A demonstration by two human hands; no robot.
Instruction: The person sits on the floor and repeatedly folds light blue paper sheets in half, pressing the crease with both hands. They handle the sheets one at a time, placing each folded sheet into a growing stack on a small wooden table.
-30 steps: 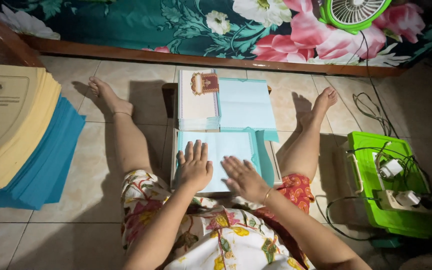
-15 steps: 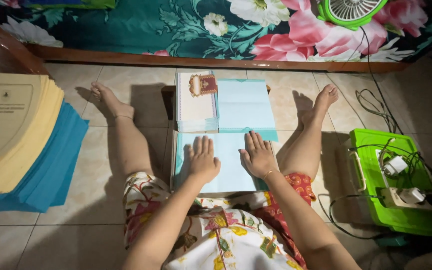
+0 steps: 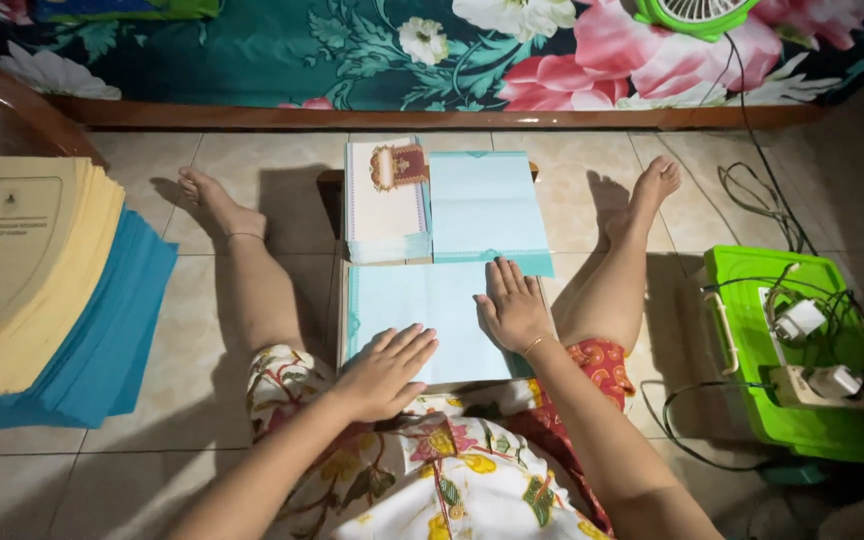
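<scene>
**Both palms flat on the pale blue sheet, on a tiled floor**

You sit on a floor [image 3: 592,150] of pale beige tiles with your legs spread wide and bare feet pointing away. Between them lies a pale blue sheet [image 3: 422,310] with a narrow teal border, and both your hands rest on it, fingers spread and flat, gripping nothing. Your left hand [image 3: 384,372] presses the near edge of the sheet, close to your lap; your right hand [image 3: 514,308] lies farther up, on the sheet's right side, with a thin bracelet at the wrist.

Just beyond the sheet, touching its far edge, sit a stack of white cards [image 3: 384,205] with a red and gold emblem on top, and beside it a second pale blue sheet [image 3: 484,205].

To your left, a fanned pile of cream-yellow folders [image 3: 22,270] lies on a pile of blue folders [image 3: 102,340]. To your right stands a green plastic box [image 3: 752,340] carrying a power strip, white plugs and tangled cables. Along the far side runs a wooden bed frame under a dark teal floral bedspread [image 3: 432,50], with a green fan [image 3: 697,12] at the top edge.
</scene>
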